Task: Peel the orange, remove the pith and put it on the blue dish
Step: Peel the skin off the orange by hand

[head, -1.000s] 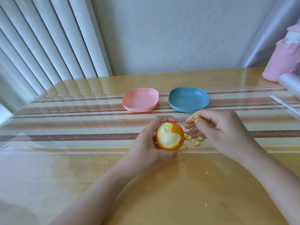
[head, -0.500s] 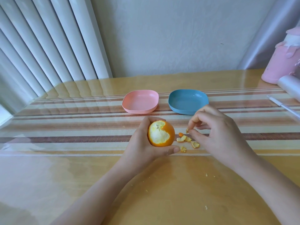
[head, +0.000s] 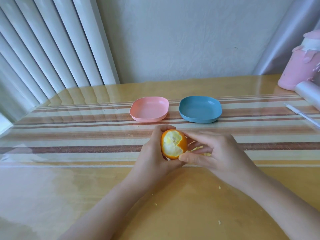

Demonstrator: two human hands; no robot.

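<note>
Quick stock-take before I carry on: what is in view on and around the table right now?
orange: one, orange with a pale peeled patch, held over the striped runner, nearer than the dishes
blue dish: one, blue, far side, right of the pink dish
pink dish: one, pink, far side
peel scraps: a few, yellow-orange, on the table behind the right hand, partly hidden
crumbs: several, pale yellow, near side
pink container: one, pink with a white top, far right
clear roll: one, translucent, in front of the container
white stick: one, white, right side
table: one, light wood
left hand: grips the orange
right hand: fingers pinch the orange at the peel edge
</note>
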